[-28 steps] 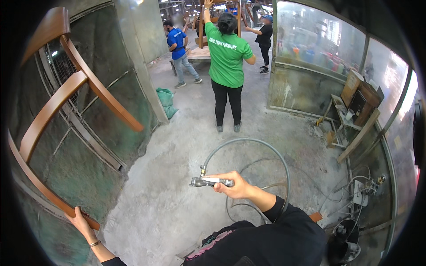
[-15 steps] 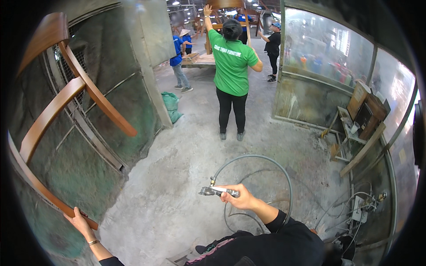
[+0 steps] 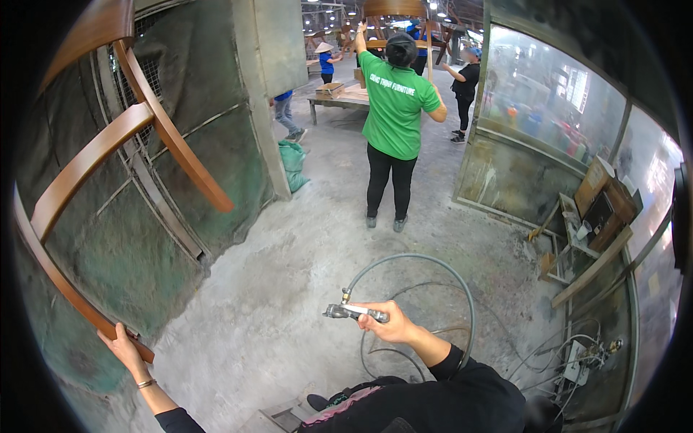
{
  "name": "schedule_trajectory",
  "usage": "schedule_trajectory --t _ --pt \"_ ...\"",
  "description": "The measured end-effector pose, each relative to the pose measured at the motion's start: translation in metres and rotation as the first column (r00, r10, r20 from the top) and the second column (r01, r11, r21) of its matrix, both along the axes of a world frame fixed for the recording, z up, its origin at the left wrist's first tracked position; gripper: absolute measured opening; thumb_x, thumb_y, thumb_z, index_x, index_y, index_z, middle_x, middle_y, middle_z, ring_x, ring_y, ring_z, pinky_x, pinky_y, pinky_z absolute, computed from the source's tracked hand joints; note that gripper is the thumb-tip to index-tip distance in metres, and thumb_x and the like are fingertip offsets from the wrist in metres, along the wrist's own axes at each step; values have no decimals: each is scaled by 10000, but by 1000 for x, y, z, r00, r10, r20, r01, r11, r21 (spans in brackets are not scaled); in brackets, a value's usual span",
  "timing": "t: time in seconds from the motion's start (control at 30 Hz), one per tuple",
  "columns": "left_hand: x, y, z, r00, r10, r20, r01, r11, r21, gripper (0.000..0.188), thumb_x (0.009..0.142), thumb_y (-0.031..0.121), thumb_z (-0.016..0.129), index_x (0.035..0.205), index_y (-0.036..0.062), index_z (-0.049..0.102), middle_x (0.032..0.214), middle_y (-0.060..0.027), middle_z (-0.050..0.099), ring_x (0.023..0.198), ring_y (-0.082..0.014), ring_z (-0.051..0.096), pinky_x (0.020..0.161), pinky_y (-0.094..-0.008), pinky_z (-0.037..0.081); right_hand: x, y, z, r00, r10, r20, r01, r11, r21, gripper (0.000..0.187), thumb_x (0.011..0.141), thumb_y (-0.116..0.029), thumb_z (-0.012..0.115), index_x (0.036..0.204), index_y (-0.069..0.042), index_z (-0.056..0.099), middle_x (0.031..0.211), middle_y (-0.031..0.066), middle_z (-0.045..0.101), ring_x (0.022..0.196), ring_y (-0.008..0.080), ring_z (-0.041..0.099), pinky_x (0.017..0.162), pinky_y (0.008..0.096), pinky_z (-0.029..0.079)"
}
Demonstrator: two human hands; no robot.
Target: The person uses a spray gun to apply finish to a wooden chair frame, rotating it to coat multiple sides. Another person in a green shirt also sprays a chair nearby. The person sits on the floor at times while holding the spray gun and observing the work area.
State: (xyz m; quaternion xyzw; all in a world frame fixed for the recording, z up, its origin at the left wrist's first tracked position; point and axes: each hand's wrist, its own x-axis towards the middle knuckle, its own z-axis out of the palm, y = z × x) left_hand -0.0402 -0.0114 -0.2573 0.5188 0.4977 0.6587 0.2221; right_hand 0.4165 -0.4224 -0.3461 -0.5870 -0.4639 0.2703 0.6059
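At the lower left my left hand (image 3: 124,352) is closed round the lower end of one leg of a brown wooden chair frame (image 3: 94,162). The frame is held up tilted, with its curved back rail at the upper left and another leg pointing down toward the middle. My right hand (image 3: 390,322), in front of my body, is wrapped round the handle of a metal spray gun (image 3: 354,312) whose nozzle faces left. From a brass fitting on the gun, a grey hose (image 3: 468,296) loops out to the right and back toward my arm.
Ahead stands a person in a green shirt (image 3: 399,112), carrying another wooden chair frame (image 3: 393,9). Stained booth walls (image 3: 72,289) rise at left. A shelf with boxes (image 3: 603,202) and hose valves (image 3: 613,346) line the right. A green sack (image 3: 292,164) sits by the doorway.
The view has turned slightly left, so the person in green appears farther right. A person in blue has gone mostly behind the left partition. Both my hands keep their holds.
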Motion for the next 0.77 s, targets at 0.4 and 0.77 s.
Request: schedule_trajectory --t 0.4,0.77 --pt "-16 -21 11 993 -115 41 114 993 12 899 955 203 623 1658 0 101 738 -23 537 637 -122 523 629 -288 479 -10 18 11 999 48 -3 -48 999 -3 464 1034 -372 690 1354 -35 694 762 -41 615 706 38 541 641 234 482" --pt "-18 -66 33 983 -131 127 145 984 -101 696 923 140 678 1509 85 307 715 -34 565 546 -148 555 502 -315 484 -7 96 87 992 49 113 -92 902 422 418 986 -189 763 1336 25 681 946 35 745 736 49 591 669 211 506"
